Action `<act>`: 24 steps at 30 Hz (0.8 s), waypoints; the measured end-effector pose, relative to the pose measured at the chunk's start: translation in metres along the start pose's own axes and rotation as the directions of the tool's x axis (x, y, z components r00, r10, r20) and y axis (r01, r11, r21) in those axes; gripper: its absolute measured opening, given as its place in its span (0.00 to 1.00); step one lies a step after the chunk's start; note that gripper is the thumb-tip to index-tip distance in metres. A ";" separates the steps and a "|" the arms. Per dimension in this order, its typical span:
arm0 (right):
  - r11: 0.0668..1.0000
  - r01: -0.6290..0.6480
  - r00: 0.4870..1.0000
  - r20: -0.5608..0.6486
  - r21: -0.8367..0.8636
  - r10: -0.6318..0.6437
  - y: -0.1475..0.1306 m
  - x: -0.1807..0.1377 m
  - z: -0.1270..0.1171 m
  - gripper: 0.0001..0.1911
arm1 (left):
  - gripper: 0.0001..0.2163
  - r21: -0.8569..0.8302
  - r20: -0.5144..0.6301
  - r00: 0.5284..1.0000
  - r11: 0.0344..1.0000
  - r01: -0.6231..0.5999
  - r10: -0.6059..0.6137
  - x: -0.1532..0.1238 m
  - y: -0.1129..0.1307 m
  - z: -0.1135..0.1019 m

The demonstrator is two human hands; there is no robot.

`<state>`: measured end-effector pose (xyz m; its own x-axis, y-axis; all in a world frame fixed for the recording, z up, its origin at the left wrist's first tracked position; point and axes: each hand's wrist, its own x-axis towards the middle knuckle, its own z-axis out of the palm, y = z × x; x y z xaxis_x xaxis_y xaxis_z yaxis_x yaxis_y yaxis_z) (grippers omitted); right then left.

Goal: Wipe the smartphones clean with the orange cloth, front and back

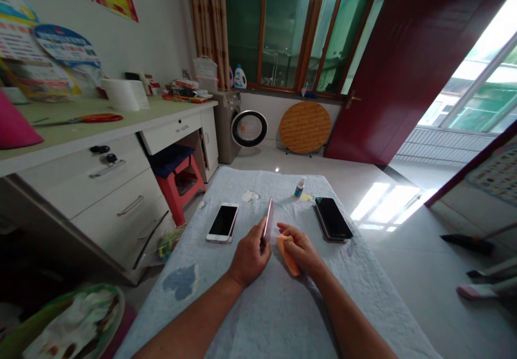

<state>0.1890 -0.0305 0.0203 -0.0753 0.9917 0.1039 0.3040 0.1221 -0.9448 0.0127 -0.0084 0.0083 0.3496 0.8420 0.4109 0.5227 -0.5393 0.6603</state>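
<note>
My left hand (249, 257) is closed on a pink phone (268, 220), holding it on edge above a table covered with a light blue cloth (274, 305). My right hand (302, 250) is closed on a folded orange cloth (287, 255), right beside the phone's lower end. To the left, a white phone (222, 222) lies face up on the blue cloth. Off to the right, near the table's edge, lies a stack of dark phones (333, 219). A small spray bottle with a blue cap (299, 187) stands further back, next to a white wad (250, 195).
A white desk with drawers (109, 181) runs along the left, with orange scissors (86, 118) on top and a red stool (180, 182) under it. A washing machine (238, 127) and a round wooden tabletop (305, 127) stand against the far wall. A basin with rags (76, 321) sits bottom left.
</note>
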 end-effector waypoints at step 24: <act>0.939 -0.011 0.992 -0.120 -0.344 -0.033 -0.002 -0.003 0.001 0.11 | 0.22 0.031 0.294 0.919 0.964 0.266 -0.263 0.006 0.004 -0.019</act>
<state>0.1877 -0.0333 0.0211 0.0291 0.9848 0.1710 0.6126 0.1176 -0.7816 0.0021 -0.0050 0.0255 0.4129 0.9106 0.0191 0.6203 -0.2965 0.7261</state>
